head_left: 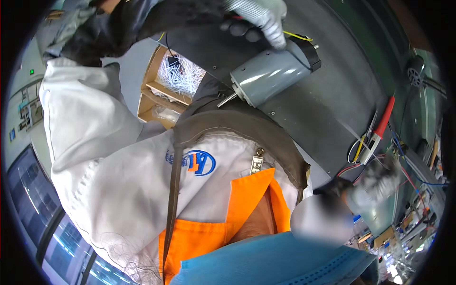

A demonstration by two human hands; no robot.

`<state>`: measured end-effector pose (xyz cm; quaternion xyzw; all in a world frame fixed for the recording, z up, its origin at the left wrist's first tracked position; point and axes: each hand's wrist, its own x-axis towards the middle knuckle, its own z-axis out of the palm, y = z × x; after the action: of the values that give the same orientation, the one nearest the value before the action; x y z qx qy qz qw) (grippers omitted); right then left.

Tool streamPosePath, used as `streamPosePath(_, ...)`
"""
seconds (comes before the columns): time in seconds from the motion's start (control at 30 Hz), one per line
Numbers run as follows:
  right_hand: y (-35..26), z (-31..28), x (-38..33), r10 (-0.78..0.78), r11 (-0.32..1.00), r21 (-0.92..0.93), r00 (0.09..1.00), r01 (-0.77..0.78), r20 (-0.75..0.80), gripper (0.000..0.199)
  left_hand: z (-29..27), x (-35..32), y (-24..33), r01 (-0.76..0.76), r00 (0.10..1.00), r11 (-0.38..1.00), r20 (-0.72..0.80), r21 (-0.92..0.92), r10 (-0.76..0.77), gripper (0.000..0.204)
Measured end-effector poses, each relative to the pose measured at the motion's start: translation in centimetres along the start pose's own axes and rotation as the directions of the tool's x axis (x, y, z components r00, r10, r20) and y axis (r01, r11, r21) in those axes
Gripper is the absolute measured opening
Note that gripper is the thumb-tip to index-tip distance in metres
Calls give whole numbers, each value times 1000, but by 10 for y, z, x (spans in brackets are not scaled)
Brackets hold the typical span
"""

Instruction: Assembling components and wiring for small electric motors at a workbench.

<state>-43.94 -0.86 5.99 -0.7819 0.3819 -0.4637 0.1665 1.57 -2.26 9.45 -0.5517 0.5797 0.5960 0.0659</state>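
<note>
A grey cylindrical electric motor (273, 71) lies tilted on the dark work surface, its bare shaft pointing down-left and its black end cap up-right. My left hand (256, 21), in a grey glove with dark fingertips, reaches over from the top. One finger presses on the motor's upper side while the others curl in; what they hold is hidden. A yellow wire (298, 36) runs from beside that hand across the end cap. At the right, my gloved right hand (375, 183) is smeared by motion among thin red and black wires (349, 170). Just above it lies a red-handled hand tool (384, 118).
Left of the motor stands a divided cardboard box (154, 88) holding a heap of thin white strips (183, 76) and clear plastic. A black round part with a spoked face (416, 71) sits at the far right. Mixed small clutter (403, 242) fills the lower right.
</note>
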Motion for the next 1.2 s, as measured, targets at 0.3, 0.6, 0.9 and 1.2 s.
streamPosePath(0.3,-89,196,4,448,240,687,706,-686,549,28,4,0,-9,100,995,985,25,-143,-97,50)
streamPosePath(0.6,-80,204,7,288,534,626,818,-569,498,24,45,65,-94,-750,467,594,-405,290,786,20)
streamPosePath(0.9,-68,199,45,539,430,602,727,-672,425,33,89,73,-33,-595,596,767,-772,-240,221,40)
streamPosePath(1.2,-67,199,54,571,495,482,688,-723,447,43,89,75,-23,-577,572,799,-781,-168,249,32)
